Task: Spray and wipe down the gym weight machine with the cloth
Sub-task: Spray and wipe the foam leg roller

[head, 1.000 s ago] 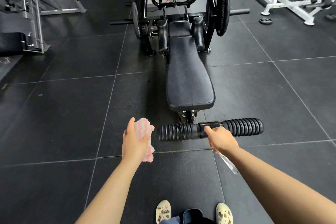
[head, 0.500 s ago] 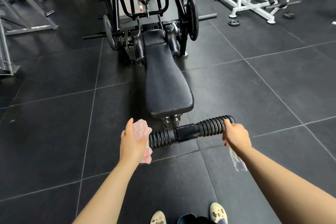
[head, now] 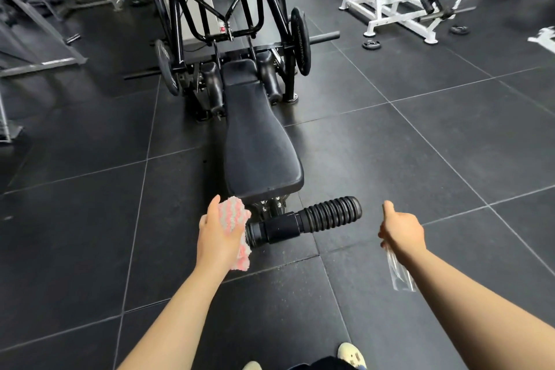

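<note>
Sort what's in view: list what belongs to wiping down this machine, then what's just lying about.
Job:
cloth, held in left hand
spray bottle, held in right hand
ribbed roller
bench pad

Lying about:
loose weight plate
white rack

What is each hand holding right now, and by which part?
The left hand grips the bunched cloth around its middle. The right hand grips a clear spray bottle near its top; the body hangs below the fist.

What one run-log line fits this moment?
left hand: holds cloth at ribbed roller | right hand: grips spray bottle, apart from roller
</note>
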{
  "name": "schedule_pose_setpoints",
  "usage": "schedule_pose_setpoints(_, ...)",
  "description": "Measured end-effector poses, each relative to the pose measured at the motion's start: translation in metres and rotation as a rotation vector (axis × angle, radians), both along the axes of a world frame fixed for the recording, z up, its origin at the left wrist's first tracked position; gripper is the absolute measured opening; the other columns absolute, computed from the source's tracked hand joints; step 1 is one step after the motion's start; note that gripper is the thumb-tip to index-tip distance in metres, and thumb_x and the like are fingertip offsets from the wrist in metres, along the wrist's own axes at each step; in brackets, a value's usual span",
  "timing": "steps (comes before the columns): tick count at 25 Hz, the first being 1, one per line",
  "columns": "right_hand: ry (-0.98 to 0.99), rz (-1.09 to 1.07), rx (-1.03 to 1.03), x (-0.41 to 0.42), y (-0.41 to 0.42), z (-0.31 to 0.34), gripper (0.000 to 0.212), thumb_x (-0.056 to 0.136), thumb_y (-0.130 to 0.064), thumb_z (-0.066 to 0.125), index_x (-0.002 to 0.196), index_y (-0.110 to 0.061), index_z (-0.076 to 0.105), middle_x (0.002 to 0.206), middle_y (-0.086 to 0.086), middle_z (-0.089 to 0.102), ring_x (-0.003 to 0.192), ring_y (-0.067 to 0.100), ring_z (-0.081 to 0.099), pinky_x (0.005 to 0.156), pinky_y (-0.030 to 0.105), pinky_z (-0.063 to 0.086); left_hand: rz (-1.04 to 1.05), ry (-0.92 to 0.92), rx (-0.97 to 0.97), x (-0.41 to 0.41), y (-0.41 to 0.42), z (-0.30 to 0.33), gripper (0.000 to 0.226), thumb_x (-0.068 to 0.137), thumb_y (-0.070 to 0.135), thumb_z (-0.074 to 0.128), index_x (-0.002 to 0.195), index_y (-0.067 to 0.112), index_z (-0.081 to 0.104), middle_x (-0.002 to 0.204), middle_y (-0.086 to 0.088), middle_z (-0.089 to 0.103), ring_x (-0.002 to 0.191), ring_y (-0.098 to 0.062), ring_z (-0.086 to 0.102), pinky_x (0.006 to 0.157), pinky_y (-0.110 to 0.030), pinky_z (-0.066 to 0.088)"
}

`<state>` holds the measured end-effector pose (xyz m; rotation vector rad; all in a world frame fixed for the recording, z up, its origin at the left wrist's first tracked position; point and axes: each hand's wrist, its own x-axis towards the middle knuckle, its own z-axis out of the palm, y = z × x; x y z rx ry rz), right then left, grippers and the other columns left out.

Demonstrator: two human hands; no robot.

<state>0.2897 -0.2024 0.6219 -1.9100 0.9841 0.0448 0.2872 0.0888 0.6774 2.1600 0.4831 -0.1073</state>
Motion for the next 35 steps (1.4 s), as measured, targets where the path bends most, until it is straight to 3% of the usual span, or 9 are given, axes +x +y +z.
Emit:
schedule_pose_setpoints(9,0.053,0.327,0.034,0.0,0.008,-0.014,0.054,0.092,-0.036,0.036,0.051,-0.005,0.053,0.05,0.009,0.062,0.047,0.025,0.06,0.061,0.029,0.047,0.102,0.025,0.003,-0.015,-0.024,-0.008,0.068,0.089,0.035,0.059,0.146,0.031,0.022,0.146,-0.005,0.029,0.129,-0.026,0.039,0.102,-0.042,0.036)
schedule_pose_setpoints(16,0.031,0.528,0.138,0.013,0.051,-0.012,0.045,0.09,-0.031,0.04,0.049,-0.013,0.04,0.047,0.002,0.051,0.044,0.022,0.047,0.058,0.032,0.045,0.288,0.045,0.002,-0.052,-0.017,-0.007,0.067,0.091,0.03,0.058,0.147,0.029,0.021,0.148,-0.004,0.027,0.127,-0.026,0.042,0.092,-0.038,0.039)
schedule_pose_setpoints(19,0.002,0.523,0.167,0.016,0.065,-0.013,0.044,0.091,-0.032,0.041,0.052,-0.013,0.039,0.046,0.0,0.048,0.044,0.021,0.044,0.058,0.033,0.044,0.342,0.022,-0.044,-0.068,-0.01,-0.006,0.066,0.091,0.026,0.059,0.146,0.029,0.023,0.145,-0.001,0.033,0.114,-0.017,0.049,0.081,-0.025,0.04)
schedule_pose_setpoints(22,0.072,0.526,0.357,0.02,0.082,-0.009,0.056,0.091,-0.052,0.049,0.055,-0.01,0.043,0.052,0.007,0.051,0.043,0.022,0.047,0.05,0.028,0.043,0.394,-0.028,-0.263,-0.077,0.0,-0.006,0.062,0.089,0.023,0.062,0.142,0.032,0.03,0.132,0.005,0.044,0.097,-0.01,0.052,0.062,-0.018,0.045)
schedule_pose_setpoints(24,0.166,0.631,0.435,0.022,0.101,-0.002,0.055,0.087,-0.055,0.055,0.061,-0.007,0.051,0.056,0.01,0.057,0.042,0.022,0.049,0.046,0.025,0.041,0.413,-0.062,-0.399,-0.076,0.015,-0.01,0.054,0.09,0.021,0.061,0.136,0.034,0.037,0.131,0.005,0.047,0.111,-0.013,0.051,0.08,-0.028,0.05)
schedule_pose_setpoints(26,0.218,0.743,0.522,0.025,0.125,0.01,0.039,0.086,-0.044,0.064,0.077,-0.006,0.061,0.071,0.008,0.067,0.046,0.022,0.053,0.05,0.025,0.043,0.374,-0.071,-0.478,-0.067,0.03,-0.014,0.037,0.093,0.021,0.057,0.128,0.029,0.048,0.13,0.005,0.053,0.116,-0.014,0.053,0.095,-0.039,0.049)
schedule_pose_setpoints(29,0.265,0.87,0.671,0.029,0.153,0.025,0.021,0.089,-0.034,0.062,0.1,-0.016,0.066,0.1,0.003,0.073,0.071,0.019,0.068,0.061,0.028,0.05,0.344,-0.067,-0.604,-0.05,0.042,-0.01,0.026,0.099,0.022,0.045,0.121,0.019,0.058,0.117,-0.001,0.065,0.108,-0.016,0.062,0.092,-0.038,0.051)
schedule_pose_setpoints(32,0.24,0.924,0.759,0.037,0.182,0.033,0.026,0.09,-0.031,0.062,0.109,-0.015,0.065,0.103,0.001,0.073,0.091,0.018,0.07,0.067,0.033,0.052,0.362,-0.009,-0.813,-0.032,0.057,-0.001,0.03,0.1,0.03,0.038,0.112,0.016,0.062,0.101,-0.001,0.072,0.094,-0.014,0.068,0.075,-0.028,0.054)
schedule_pose_setpoints(35,0.16,0.795,0.727,0.046,0.206,0.036,0.018,0.088,-0.017,0.064,0.104,-0.009,0.064,0.09,0.005,0.072,0.074,0.016,0.068,0.065,0.032,0.049,0.396,0.091,-0.953,-0.017,0.073,0.004,0.037,0.1,0.039,0.034,0.102,0.017,0.063,0.089,0.0,0.072,0.087,-0.016,0.067,0.075,-0.035,0.055)
